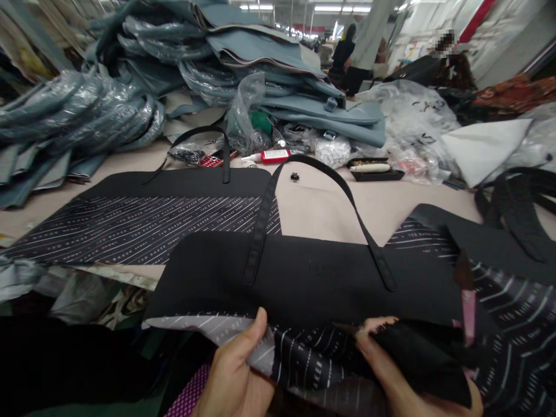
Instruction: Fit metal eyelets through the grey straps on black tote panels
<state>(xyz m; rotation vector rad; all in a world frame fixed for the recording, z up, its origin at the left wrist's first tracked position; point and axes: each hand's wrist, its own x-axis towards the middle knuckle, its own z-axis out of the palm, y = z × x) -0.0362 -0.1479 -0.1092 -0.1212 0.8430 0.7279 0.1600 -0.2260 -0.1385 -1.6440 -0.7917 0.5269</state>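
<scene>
A black bag panel (295,260) with a looped handle (324,165) lies across the table's near edge, its patterned lining (310,356) bunched below. My left hand (237,373) pinches the lining, thumb up on its pale underside. My right hand (395,373) grips the lining farther right, beside a fold of black fabric (419,353) that partly covers the fingers. Close to the right hand, a narrow pink tool or strip (469,313) rests on the black material; its kind is unclear.
Another lined panel (174,229) lies behind on the left, and one more (512,243) on the right. Blue-grey bag pieces (260,52) are piled at the back. A red-labelled tube (273,156) and a small black tray (376,174) sit mid-table. People work in the distance.
</scene>
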